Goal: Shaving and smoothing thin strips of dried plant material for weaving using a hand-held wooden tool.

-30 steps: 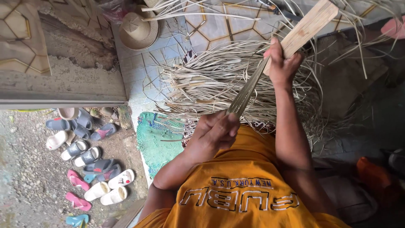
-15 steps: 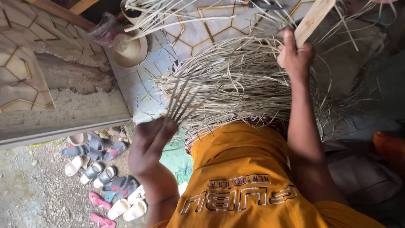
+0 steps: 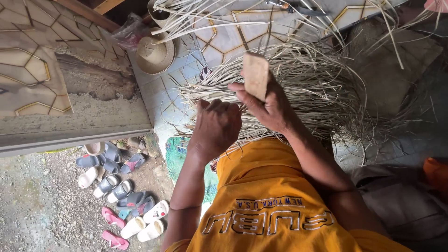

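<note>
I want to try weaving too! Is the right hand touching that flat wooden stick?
Touching. The head view shows the right hand wrapped around the wooden stick, fingers closed over its lower end.

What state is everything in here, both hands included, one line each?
Left hand: closed on straw strands, knuckles up.
Right hand: gripping the flat wooden stick, held upright.
Straw strands: loose, fanned out over the tiled floor.
Straw hat: lying on the floor.
Sandals: scattered in pairs on the gravel.
</note>
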